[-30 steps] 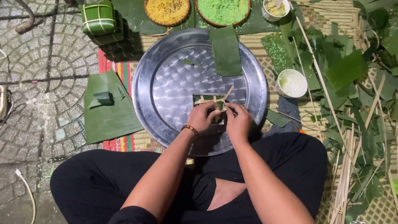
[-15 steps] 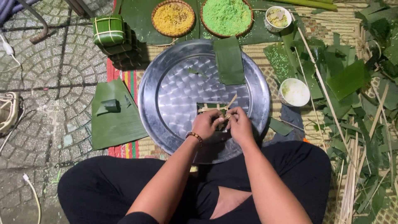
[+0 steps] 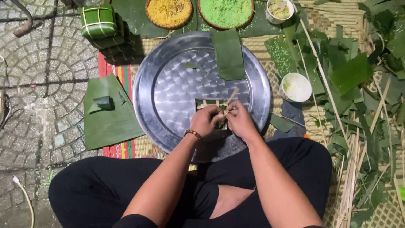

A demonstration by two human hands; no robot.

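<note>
Currently tying: both hands closed on the leaf-wrapped parcel [image 3: 213, 110] over the round metal tray [image 3: 168, 93].
Left hand [image 3: 205, 120] pins it; right hand [image 3: 238, 119] pinches a bamboo strip [image 3: 230, 98]; tightening likely needs counter-tension.

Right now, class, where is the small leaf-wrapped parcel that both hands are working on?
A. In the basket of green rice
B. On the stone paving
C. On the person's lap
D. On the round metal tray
D: both the left hand and the right hand hold the leaf-wrapped parcel with its pale strips over the near part of the round metal tray.
</note>
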